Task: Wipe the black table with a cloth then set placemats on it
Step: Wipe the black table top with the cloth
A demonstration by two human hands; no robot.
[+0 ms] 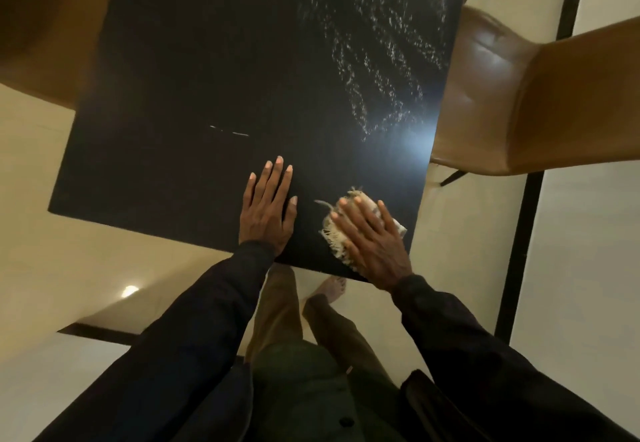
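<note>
A: Table first; where is it?
B: Black table [207, 78] right in front of the person, seen from above; near edge at their legs; damp streaks [381, 61] shine across the far right part; a bright glare [415, 144] sits by the right edge.
A: Cloth?
B: Pale fringed cloth [334, 237] on the tabletop at the near right corner, bunched under the right hand; fringe pokes out on the left side and past the fingertips.
A: Right hand state?
B: Right hand [372, 244] lies flat on top of the cloth, fingers straight and slightly spread, pressing down; not curled round it.
A: Left?
B: Left hand [268, 209] palm down on bare tabletop just beside the cloth; fingers straight and close together, thumb out; holding nothing; the two hands are near each other, not touching.
A: Rest of the room?
B: Tan leather chair [554, 95] at the table's right side, seat close to the edge; second chair [41, 26] at the far left corner, blurred; dark sleeves [194, 320] on both arms; one bare foot [334, 287] on the pale floor [571, 234] just past the near edge.
</note>
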